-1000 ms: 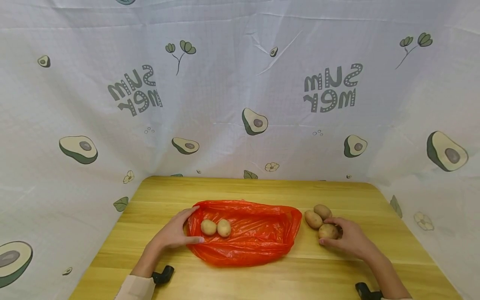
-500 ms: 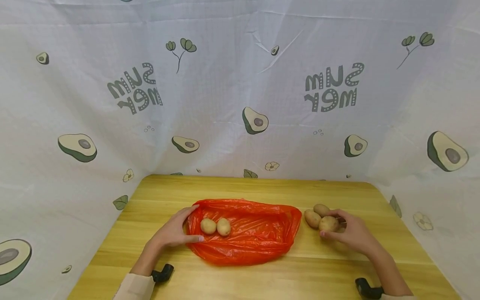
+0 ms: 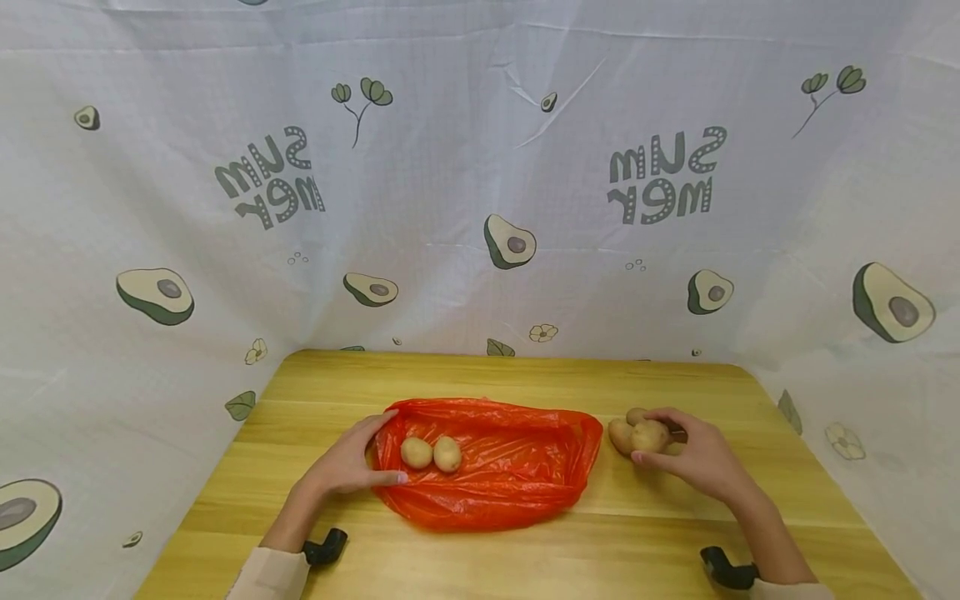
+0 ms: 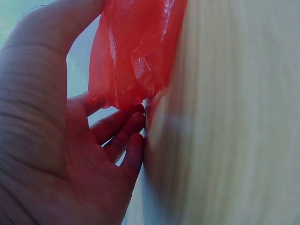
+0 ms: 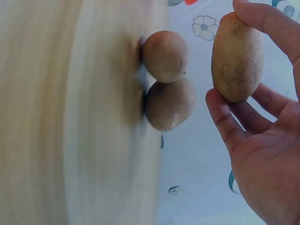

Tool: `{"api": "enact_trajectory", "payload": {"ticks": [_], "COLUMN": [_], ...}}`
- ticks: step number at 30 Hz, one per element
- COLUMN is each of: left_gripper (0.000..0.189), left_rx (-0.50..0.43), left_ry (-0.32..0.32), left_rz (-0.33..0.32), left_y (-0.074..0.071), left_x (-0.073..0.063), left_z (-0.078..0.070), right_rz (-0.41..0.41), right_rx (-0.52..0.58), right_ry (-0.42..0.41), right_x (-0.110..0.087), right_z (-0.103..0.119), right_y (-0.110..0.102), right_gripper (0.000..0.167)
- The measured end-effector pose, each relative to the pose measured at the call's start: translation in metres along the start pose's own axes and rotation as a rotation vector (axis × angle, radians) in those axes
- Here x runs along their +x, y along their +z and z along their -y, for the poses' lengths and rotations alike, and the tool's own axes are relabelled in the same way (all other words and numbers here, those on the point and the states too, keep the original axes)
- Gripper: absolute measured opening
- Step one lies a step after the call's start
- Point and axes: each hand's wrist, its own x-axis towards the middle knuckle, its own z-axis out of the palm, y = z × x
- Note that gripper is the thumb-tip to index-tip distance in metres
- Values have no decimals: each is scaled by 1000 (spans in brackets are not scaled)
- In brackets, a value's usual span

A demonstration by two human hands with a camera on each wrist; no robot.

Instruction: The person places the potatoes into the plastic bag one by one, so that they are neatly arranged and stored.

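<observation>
In the head view my left hand (image 3: 351, 461) is at the left end of the red plastic bag (image 3: 517, 504). Its thumb and fingers are curved round that end, spread apart at the bag's rim. Two potatoes (image 3: 417, 453) lie side by side inside the bag, near this hand. My right hand (image 3: 701, 457) grips a potato (image 5: 237, 58) between thumb and fingertips, raised off the table as the right wrist view shows. Two more potatoes (image 5: 165, 56) lie touching each other on the table, close behind the held one; the head view shows them partly covered.
The bag lies wide-mouthed on a light wooden table (image 3: 480, 567). A white cloth (image 3: 435, 167) printed with avocados hangs behind the table and along both sides. Each wrist wears a black device (image 3: 326, 547).
My right hand has lifted its potato off the table and moved it slightly away from me, over the other two. The left hand and the bag stay where they were.
</observation>
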Motion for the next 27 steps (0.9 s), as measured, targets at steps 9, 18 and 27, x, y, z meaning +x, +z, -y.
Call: {"api": "enact_trajectory", "payload": {"ticks": [9, 18, 27], "left_gripper": [112, 113, 113], "left_rx": [8, 0, 10], "left_ry": [2, -1, 9], "left_rz": [-1, -1, 1], "left_y": [1, 0, 1], "left_x": [0, 1, 1], "left_z": [0, 0, 1], "right_rz": [-25, -27, -3], "right_rx": [40, 102, 151], "right_ry": [-34, -73, -100], "right_x": [7, 22, 36], "right_z": [16, 36, 58], "right_y": [2, 8, 23], "right_gripper": [64, 66, 65]}}
